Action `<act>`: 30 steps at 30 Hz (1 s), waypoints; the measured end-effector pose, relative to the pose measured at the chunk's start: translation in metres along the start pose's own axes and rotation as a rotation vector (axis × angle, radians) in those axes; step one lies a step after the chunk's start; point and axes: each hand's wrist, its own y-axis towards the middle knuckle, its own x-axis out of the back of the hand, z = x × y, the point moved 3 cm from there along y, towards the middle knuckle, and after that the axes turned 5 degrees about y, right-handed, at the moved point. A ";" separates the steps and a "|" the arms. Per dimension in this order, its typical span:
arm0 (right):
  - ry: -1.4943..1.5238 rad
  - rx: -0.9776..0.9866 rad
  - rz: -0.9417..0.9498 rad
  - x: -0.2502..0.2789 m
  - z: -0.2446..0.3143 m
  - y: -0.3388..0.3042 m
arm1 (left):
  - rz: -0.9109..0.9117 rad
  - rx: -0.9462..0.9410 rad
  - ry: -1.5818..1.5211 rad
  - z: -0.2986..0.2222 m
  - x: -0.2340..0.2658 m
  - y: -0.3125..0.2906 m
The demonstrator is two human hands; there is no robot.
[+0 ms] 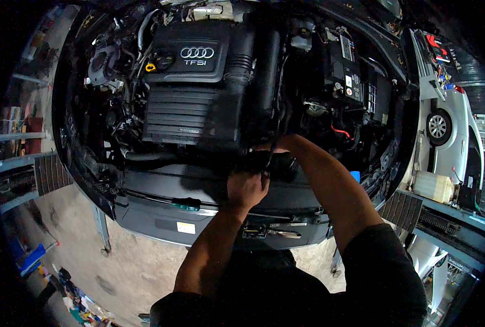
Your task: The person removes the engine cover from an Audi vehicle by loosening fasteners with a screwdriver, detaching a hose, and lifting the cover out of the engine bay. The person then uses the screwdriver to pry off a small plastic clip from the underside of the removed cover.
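I look down into the engine bay (117,117); concrete floor (139,256) spreads past its front edge toward seven o'clock. The ribbed, matte engine cover (190,111) sits at eleven, the smooth dark front panel (166,182) at nine, a boxy battery (343,68) between one and two. At three stands a pale jug (432,187), contents unclear. Near centre, my right hand (278,144) reaches into the tight, shadowed gap (286,166) behind the panel; my left hand (246,189) curls at six. I can't tell what either grip holds. Slim metal tools (286,234) lie at five, beside a small dark case (254,233).
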 end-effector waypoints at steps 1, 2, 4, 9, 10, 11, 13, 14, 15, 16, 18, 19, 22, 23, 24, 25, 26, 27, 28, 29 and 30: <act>-0.004 -0.002 -0.005 -0.002 0.000 0.001 | 0.000 0.019 -0.004 0.000 0.002 0.000; -0.003 -0.003 -0.006 -0.005 0.001 0.004 | 0.000 0.037 -0.008 -0.001 0.005 -0.002; -0.004 0.000 -0.029 -0.006 0.003 0.007 | 0.007 0.043 -0.017 -0.001 0.008 0.001; -0.011 0.011 -0.105 -0.008 0.005 0.008 | -0.029 0.001 -0.034 0.004 -0.003 -0.003; -0.021 0.006 -0.133 -0.007 0.003 0.006 | 0.010 0.000 -0.034 0.004 -0.004 -0.004; -0.046 -0.014 -0.177 -0.007 -0.002 0.003 | 0.051 -0.002 -0.035 0.003 -0.005 -0.006; -0.119 -0.063 -0.281 -0.005 -0.013 -0.005 | 0.045 -0.026 -0.062 0.005 -0.003 -0.006; -0.181 -0.108 -0.359 -0.003 -0.020 -0.013 | -0.002 -0.052 -0.095 0.005 0.000 -0.006; -0.230 -0.158 -0.431 -0.002 -0.028 -0.023 | -0.044 -0.078 -0.129 0.006 0.003 -0.009; -0.271 -0.205 -0.504 -0.006 -0.033 -0.036 | -0.019 -0.077 -0.166 0.008 0.005 -0.011; -0.289 -0.236 -0.626 -0.014 -0.039 -0.062 | 0.031 -0.078 -0.240 0.010 0.005 -0.008; -0.263 -0.212 -0.655 -0.022 -0.031 -0.079 | 0.020 -0.085 -0.262 0.011 0.004 -0.008; -0.342 -0.121 -0.973 -0.042 -0.043 -0.108 | 0.065 -0.102 -0.334 0.010 0.009 -0.011; -0.342 -0.029 -1.129 -0.052 -0.046 -0.119 | 0.042 -0.152 -0.411 0.011 0.011 -0.013; -0.342 0.071 -1.274 -0.065 -0.045 -0.128 | 0.019 -0.193 -0.482 0.018 0.014 -0.015; -0.338 0.169 -1.420 -0.078 -0.041 -0.138 | 0.001 -0.234 -0.554 0.025 0.021 -0.016; -0.238 0.317 -1.438 -0.088 -0.037 -0.148 | 0.060 -0.257 -0.534 0.037 0.029 -0.022; -0.134 0.465 -1.446 -0.100 -0.010 -0.167 | 0.043 -0.292 -0.497 0.046 0.051 -0.025; -0.021 0.615 -1.448 -0.116 0.022 -0.191 | 0.029 -0.327 -0.455 0.057 0.075 -0.031; 0.043 0.668 -1.446 -0.133 0.059 -0.221 | 0.010 -0.303 -0.467 0.073 0.094 -0.040; 0.113 0.804 -1.446 -0.152 0.088 -0.257 | 0.050 -0.230 -0.408 0.078 0.126 -0.044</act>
